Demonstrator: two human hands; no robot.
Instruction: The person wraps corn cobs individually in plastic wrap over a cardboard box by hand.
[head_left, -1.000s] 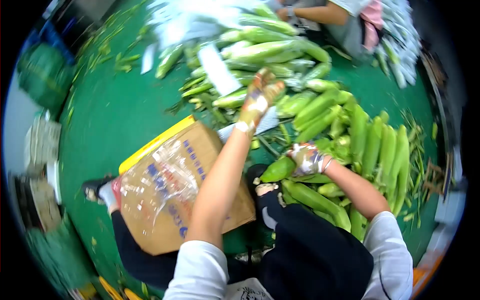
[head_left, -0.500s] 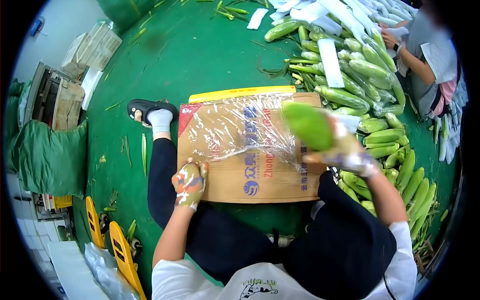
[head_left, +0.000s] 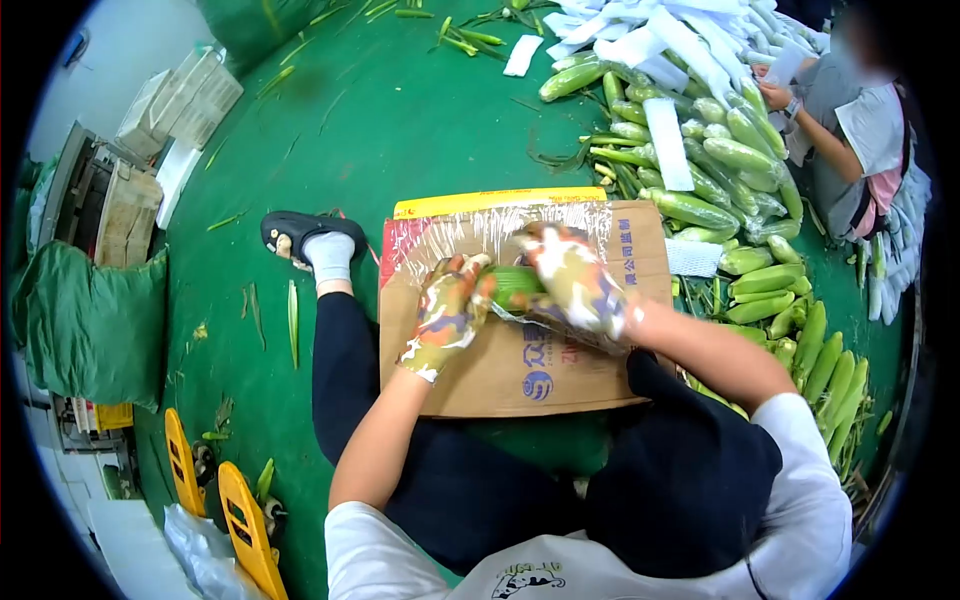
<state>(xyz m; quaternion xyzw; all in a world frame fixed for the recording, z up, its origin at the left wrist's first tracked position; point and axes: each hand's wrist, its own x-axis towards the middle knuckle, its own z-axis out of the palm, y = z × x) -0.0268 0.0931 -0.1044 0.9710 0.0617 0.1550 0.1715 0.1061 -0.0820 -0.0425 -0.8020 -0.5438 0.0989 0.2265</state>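
Observation:
A green ear of corn in its husk (head_left: 515, 287) lies over clear plastic film (head_left: 470, 232) on a printed cardboard sheet (head_left: 480, 385) across my lap. My left hand (head_left: 448, 308), in a camouflage-patterned glove, closes around the corn's left end. My right hand (head_left: 578, 282), gloved alike and slightly blurred, grips it from the right and partly covers it. Some film bunches below the right hand.
Film-wrapped corn (head_left: 740, 155) and white foam sleeves (head_left: 670, 145) are heaped at upper right. Unwrapped ears (head_left: 830, 370) lie by my right side. Another person (head_left: 850, 120) works beyond the heap. Yellow forks (head_left: 245, 530) stand at lower left.
My right hand has brought the ear of corn left and down onto the film. My left hand has moved from the cardboard's left edge to the corn and closed on it.

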